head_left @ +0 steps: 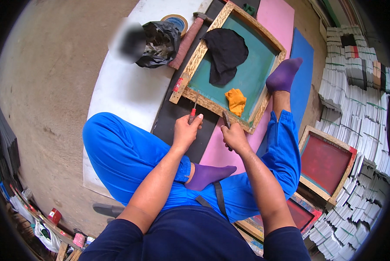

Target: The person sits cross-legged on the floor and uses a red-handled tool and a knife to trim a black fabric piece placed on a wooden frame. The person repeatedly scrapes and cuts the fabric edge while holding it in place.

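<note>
Left hand [187, 132] grips a screwdriver [192, 115] at the near rail of the wooden frame [213, 105]; right hand [236, 138] grips apparent pliers [226, 118]. Advisable: brace the frame, keep tips off the green screen [258, 56].

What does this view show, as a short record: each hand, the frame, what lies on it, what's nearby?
Left hand: holds a red-handled screwdriver, shaft pointing toward the frame
Right hand: holds a dark tool, exact kind unclear
Frame: wooden screen frame with green mesh
On it: black cloth; smaller orange cloth
Left of frame: hammer with wrapped handle; black plastic bag; tape roll
Far right: red-meshed screen; stacked white bundles
</note>
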{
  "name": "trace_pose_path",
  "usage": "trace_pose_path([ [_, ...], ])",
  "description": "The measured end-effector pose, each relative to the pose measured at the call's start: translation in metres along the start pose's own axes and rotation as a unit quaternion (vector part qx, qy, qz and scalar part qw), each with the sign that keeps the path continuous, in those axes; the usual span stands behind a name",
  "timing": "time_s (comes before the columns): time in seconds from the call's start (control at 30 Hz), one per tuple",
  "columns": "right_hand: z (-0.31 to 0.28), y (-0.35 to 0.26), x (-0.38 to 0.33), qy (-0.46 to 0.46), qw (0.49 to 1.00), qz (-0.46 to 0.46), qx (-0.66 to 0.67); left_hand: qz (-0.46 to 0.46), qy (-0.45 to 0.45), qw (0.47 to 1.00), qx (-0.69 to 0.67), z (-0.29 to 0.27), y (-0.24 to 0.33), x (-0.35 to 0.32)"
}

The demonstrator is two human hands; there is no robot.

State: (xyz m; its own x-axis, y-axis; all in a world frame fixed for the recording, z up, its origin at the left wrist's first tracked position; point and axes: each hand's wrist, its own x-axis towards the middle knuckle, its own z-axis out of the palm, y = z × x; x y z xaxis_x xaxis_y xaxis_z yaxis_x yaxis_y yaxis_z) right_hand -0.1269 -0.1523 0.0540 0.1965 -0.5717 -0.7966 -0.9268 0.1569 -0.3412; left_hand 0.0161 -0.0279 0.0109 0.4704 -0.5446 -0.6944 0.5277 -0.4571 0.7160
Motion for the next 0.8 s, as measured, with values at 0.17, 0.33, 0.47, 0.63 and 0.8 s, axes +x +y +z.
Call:
trace_pose_path([
  [0.17, 0.014, 0.014, 0.011, 0.06, 0.998, -0.023, -0.015, 0.002, -0.004, 1.0, -0.002, 0.002, -0.001, 0.001],
  [0.33, 0.039, 0.044, 0.028, 0.167, 0.979, -0.112, -0.023, 0.004, -0.003, 1.0, -0.002, 0.003, 0.002, 0.004],
  [0.47, 0.057, 0.041, 0.025, 0.278, 0.944, -0.173, -0.033, -0.006, -0.003, 1.0, 0.005, 0.0, 0.0, -0.001],
  [0.63, 0.062, 0.039, 0.011, 0.166, 0.973, -0.136, 0.082, 0.012, -0.017, 1.0, 0.011, -0.005, -0.003, -0.002],
  [0.8, 0.067, 0.011, -0.035, 0.008, 0.985, -0.17, 0.029, -0.011, -0.054, 0.997, -0.061, -0.017, -0.009, -0.005],
])
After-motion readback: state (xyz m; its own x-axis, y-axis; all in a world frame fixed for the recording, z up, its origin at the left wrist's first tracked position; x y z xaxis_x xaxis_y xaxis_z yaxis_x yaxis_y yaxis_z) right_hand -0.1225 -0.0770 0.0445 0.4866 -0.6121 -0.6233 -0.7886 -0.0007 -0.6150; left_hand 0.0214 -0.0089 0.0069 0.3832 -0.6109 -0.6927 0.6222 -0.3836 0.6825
